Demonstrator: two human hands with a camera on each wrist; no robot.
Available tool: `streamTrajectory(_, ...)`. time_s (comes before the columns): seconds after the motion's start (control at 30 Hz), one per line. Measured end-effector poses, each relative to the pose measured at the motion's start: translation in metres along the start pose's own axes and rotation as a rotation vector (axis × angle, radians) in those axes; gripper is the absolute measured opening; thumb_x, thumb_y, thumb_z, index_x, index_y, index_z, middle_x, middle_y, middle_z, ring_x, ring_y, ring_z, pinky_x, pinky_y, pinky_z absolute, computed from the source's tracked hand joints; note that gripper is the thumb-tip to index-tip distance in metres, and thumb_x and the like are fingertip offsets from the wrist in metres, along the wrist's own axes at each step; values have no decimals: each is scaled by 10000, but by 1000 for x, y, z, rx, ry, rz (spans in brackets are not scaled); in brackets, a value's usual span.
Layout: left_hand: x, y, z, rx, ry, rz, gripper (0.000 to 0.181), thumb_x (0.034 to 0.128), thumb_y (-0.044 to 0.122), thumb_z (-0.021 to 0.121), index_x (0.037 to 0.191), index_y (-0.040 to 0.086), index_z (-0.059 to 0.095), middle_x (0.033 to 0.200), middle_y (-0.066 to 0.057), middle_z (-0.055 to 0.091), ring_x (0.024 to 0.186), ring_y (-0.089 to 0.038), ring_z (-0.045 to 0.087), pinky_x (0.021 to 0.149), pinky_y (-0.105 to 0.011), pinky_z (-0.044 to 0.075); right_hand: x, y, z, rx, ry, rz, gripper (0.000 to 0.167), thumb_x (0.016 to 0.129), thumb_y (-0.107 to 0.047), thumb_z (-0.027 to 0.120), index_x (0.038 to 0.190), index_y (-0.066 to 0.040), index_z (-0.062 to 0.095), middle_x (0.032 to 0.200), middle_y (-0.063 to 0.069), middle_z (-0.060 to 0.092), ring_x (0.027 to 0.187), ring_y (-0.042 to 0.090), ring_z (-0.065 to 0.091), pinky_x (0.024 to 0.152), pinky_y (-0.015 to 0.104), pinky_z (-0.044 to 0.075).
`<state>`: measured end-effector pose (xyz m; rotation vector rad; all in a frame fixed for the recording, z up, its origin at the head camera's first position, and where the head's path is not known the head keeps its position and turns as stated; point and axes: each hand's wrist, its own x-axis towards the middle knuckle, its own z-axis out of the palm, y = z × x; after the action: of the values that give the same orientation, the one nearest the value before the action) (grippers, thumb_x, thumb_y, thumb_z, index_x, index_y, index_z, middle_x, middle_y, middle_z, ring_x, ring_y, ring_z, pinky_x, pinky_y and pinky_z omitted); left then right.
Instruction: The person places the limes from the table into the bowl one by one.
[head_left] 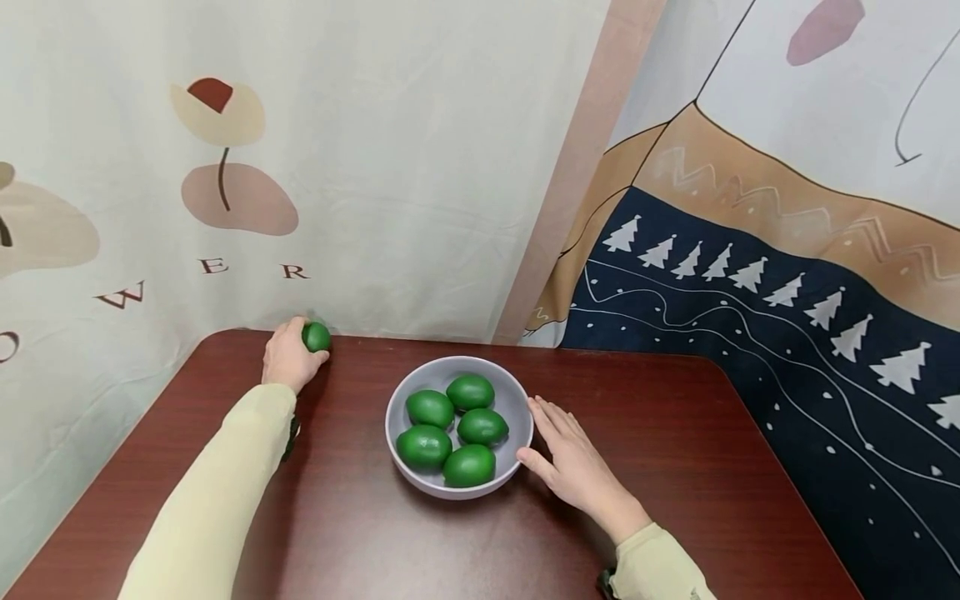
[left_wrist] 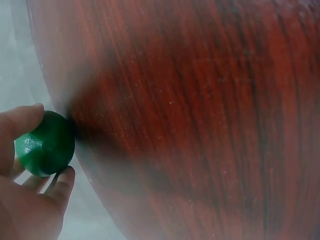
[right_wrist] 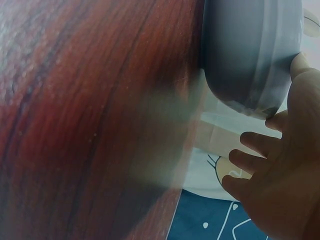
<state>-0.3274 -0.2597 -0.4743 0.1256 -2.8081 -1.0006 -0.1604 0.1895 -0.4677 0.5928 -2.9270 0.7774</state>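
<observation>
At the table's far left edge, my left hand (head_left: 292, 354) grips a green lime (head_left: 317, 337). The left wrist view shows thumb and fingers round that lime (left_wrist: 47, 145), which is at or just above the table edge. A grey bowl (head_left: 462, 492) stands mid-table with several green limes (head_left: 470, 465) inside. My right hand (head_left: 573, 462) rests against the bowl's right side, its fingers mostly straight. In the right wrist view, thumb and index fingertip touch the bowl (right_wrist: 250, 55), while the other fingers are spread apart from it.
The dark red wooden table (head_left: 360, 533) has rounded far corners. Right behind it hangs a pale curtain (head_left: 420, 208) with printed flowers and letters. A navy and tan cloth (head_left: 675, 317) with white trees hangs along the right side.
</observation>
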Motion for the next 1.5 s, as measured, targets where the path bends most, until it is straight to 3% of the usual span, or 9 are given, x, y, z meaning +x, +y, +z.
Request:
streamTrajectory(0.57,-9,9,-8,95,-55,101,569,845,88,795,1346,3,539,1296,-338,551,1103,-547,505,864,-647,471,0,0,1,1,5,3,765,1012,-409,643,1629,-102,310,1648,181,344,1527,411,294,1235,601,208)
streamTrajectory(0.97,-25,12,-6,110,-99,111,585,818,103,829,1338,25,573,1319,-306,558,1103,-525,536,861,-623,485,0,-1,0,-7,21,-12,762,1004,-390,661,1621,-92,328,1639,196,355,1514,418,318,1220,617,234)
streamTrajectory(1.27,-37,18,-3,126,-73,193,574,783,88,843,1295,6,598,1290,-294,577,1057,-522,570,865,-614,486,0,0,0,-9,21,-14,763,1009,-411,647,1624,-96,322,1641,196,350,1517,413,314,1223,614,228)
streamTrajectory(1.5,-45,20,-4,121,-76,192,565,775,88,858,1279,16,613,1269,-274,587,1047,-500,583,862,-603,495,-1,-1,0,-3,25,-21,758,1008,-411,648,1620,-95,332,1636,200,358,1513,414,321,1217,626,233)
